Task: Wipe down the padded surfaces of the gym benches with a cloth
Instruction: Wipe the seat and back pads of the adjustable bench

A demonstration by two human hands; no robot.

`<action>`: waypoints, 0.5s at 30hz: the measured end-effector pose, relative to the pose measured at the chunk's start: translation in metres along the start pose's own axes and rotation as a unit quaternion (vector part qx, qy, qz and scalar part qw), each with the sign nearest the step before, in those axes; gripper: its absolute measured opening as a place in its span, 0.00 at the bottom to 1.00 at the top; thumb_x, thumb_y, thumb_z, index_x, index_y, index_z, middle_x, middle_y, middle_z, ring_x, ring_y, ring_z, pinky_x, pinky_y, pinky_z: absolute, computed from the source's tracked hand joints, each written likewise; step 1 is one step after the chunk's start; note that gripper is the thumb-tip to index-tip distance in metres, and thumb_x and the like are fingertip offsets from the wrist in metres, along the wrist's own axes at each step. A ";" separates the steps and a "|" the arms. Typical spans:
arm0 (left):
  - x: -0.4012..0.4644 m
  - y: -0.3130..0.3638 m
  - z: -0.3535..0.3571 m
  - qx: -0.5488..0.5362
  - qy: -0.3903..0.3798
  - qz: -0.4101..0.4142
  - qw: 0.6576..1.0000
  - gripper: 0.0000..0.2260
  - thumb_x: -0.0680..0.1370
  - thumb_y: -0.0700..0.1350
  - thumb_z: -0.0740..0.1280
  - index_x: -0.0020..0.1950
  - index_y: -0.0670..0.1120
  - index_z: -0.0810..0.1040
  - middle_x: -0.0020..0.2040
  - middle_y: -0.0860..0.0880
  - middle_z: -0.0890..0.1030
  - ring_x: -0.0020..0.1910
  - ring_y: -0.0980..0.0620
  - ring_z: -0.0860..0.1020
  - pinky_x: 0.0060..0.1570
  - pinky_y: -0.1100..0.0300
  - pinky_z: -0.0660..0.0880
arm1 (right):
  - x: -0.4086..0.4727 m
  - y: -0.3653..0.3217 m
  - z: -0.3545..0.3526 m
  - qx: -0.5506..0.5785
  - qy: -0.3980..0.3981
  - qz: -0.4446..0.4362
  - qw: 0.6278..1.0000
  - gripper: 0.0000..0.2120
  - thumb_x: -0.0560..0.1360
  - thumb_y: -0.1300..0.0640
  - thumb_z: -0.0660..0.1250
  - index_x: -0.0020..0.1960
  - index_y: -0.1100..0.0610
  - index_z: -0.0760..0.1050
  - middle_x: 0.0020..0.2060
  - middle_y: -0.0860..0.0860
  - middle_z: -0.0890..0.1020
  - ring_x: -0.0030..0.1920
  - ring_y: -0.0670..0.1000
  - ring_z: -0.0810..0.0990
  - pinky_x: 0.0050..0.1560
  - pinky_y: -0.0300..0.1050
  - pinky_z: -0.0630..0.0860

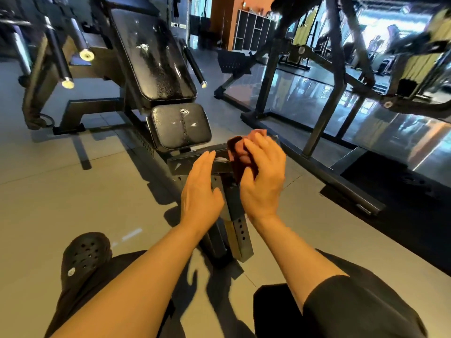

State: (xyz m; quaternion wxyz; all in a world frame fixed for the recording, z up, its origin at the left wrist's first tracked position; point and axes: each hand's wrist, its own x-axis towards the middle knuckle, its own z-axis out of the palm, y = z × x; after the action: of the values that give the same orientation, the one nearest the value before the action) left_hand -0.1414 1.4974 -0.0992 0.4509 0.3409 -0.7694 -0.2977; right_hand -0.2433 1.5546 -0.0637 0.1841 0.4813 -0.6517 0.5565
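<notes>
A reddish cloth (pixel 240 154) is bunched in the right hand (pixel 262 176), centre frame; the left hand (pixel 201 189) is held flat, empty.
The loosely gripped cloth could be dropped before the seat pad (pixel 180 126) above is reached.

Cloth (pixel 240 156) mostly hidden behind right hand (pixel 262 176); machine at right (pixel 341 69) blurred, cut off by top edge; shoe (pixel 85 257) partly covered by trouser leg

We could read no text, label, brand, number or sign anywhere in the view. The black pads and the dark frames of the gym machines bore no lettering that we could make out, and the far background was too blurred for any writing to be told.
</notes>
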 end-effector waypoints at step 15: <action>0.024 -0.016 -0.014 0.014 -0.145 0.174 0.974 0.37 0.73 0.34 0.68 0.78 0.49 0.55 0.78 0.51 0.55 0.76 0.55 0.53 0.71 0.70 0.46 | -0.011 -0.005 0.016 -0.077 -0.044 0.094 0.992 0.22 0.77 0.62 0.62 0.71 0.55 0.70 0.73 0.53 0.67 0.75 0.51 0.60 0.72 0.30 0.50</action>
State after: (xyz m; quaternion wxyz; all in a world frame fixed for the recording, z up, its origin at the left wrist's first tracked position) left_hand -0.1338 1.4669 -0.0938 0.3744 0.1612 -0.8783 -0.2498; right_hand -0.2294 1.5454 -0.0750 0.1388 0.4261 -0.7424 0.4981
